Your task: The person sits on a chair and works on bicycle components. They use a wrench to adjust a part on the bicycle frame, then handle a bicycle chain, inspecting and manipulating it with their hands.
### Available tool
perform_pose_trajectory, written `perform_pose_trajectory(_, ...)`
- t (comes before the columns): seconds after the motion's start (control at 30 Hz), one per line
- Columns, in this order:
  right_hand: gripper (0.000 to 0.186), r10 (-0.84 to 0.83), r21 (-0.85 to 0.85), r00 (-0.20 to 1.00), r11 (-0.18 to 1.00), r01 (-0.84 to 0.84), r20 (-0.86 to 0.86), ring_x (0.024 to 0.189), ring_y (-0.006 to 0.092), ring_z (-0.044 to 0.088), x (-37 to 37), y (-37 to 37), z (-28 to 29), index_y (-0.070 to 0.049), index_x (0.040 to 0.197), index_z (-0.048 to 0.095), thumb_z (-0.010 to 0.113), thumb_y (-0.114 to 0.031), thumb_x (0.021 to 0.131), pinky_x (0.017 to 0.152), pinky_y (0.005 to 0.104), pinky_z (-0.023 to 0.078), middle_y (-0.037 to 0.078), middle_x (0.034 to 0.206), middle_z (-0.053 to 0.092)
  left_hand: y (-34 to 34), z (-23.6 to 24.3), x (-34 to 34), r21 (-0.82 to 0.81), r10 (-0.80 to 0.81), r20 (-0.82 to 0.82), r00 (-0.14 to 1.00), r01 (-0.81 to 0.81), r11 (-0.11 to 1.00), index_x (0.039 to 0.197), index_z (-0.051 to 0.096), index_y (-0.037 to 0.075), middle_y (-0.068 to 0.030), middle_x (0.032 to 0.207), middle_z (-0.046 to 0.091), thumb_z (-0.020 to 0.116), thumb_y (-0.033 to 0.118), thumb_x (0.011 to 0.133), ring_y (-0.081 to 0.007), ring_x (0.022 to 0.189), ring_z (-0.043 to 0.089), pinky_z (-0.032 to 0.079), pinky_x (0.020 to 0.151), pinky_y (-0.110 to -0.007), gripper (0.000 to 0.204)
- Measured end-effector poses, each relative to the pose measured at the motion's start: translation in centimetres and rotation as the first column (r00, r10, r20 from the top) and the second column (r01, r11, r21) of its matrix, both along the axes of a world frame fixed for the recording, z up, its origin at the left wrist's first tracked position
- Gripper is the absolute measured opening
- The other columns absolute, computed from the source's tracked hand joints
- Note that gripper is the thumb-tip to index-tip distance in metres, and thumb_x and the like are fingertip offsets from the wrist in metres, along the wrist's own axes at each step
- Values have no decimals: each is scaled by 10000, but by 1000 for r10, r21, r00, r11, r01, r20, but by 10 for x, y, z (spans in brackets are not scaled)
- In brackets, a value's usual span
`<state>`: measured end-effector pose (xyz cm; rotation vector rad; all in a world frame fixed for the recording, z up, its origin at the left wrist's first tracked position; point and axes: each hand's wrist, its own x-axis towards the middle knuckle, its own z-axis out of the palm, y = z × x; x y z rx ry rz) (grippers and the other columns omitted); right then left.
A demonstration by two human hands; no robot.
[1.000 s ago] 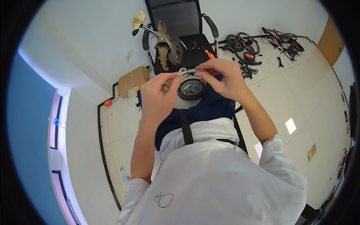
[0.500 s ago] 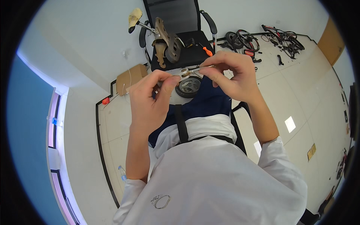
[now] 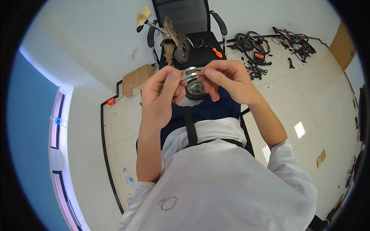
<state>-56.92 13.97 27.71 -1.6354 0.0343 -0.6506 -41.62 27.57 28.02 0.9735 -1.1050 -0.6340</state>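
My left hand [image 3: 163, 92] and my right hand [image 3: 227, 81] are raised close together in front of my chest. Between their fingertips they pinch a small silvery metal part [image 3: 191, 72], each hand gripping one end. Just below the hands a small black wheel [image 3: 195, 88] rests on my lap, partly hidden by my right fingers. I wear a white shirt and dark blue trousers.
A black office chair [image 3: 192, 27] stands ahead, holding tan curved parts [image 3: 175, 38] and an orange-handled screwdriver [image 3: 217, 52]. A cardboard box [image 3: 135, 79] lies at the left. Bicycle wheels and parts [image 3: 256, 44] are scattered on the tiled floor at the right. A water bottle [image 3: 128, 178] lies lower left.
Both hands have stayed together on the metal part, fingers shifting slightly around it; the view has tilted a little so the hands sit higher.
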Motion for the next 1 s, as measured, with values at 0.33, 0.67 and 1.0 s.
perform_pose_trajectory(0.33,187,-138,-46,982,988,145,128,510,103,562,-7,-9,1,27,882,615,571,-135,965,480,227,435,51,660,594,4,2,8,63,153,264,952,-175,982,899,632,-27,48,639,464,645,144,942,-4,546,364,265,491,-188,177)
perform_pose_trajectory(0.67,146,-121,-83,982,988,134,141,542,101,569,-12,-10,8,33,901,619,600,-107,939,481,223,446,48,695,595,17,14,13,-6,141,213,967,-143,990,986,643,-34,-19,748,591,620,68,939,-65,643,520,411,577,-196,115)
perform_pose_trajectory(1.0,207,-176,-186,962,959,215,208,538,28,515,-11,-7,3,-32,743,554,735,-89,827,516,178,419,-27,637,557,15,14,21,-132,382,297,875,-359,924,933,655,-23,-10,717,570,646,114,933,-66,619,486,376,556,-207,138)
